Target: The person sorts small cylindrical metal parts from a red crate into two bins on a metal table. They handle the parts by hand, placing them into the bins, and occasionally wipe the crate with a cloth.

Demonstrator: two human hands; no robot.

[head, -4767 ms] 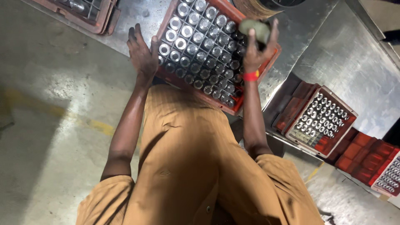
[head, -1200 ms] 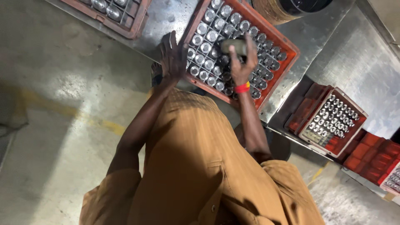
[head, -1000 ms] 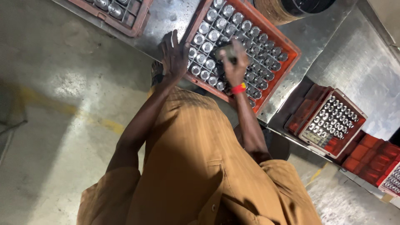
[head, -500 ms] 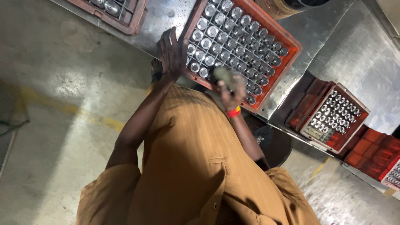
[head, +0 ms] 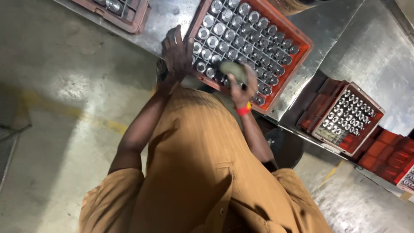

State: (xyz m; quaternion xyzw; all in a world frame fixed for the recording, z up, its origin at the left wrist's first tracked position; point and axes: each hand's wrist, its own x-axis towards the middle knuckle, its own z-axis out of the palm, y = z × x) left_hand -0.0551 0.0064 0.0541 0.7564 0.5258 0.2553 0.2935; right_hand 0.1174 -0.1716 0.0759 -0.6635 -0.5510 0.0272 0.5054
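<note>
A red plastic crate (head: 302, 47) full of several shiny metal cylinders (head: 241, 23) rests on a steel table in front of me. My left hand (head: 177, 51) lies flat with fingers spread on the crate's near left corner. My right hand (head: 241, 84), with a red band at the wrist, is closed on a greyish-green cloth pad (head: 233, 69) and holds it over the cylinders at the crate's near edge.
A steel table (head: 340, 26) carries the crate. Another red crate (head: 125, 17) sits at the upper left. More red crates with metal cylinders (head: 345, 116) stand low at the right. Concrete floor with a yellow line (head: 64, 110) lies left. My brown clothing fills the foreground.
My right hand has drawn the pad from the crate's middle back toward its near edge. My left hand stays on the crate's corner.
</note>
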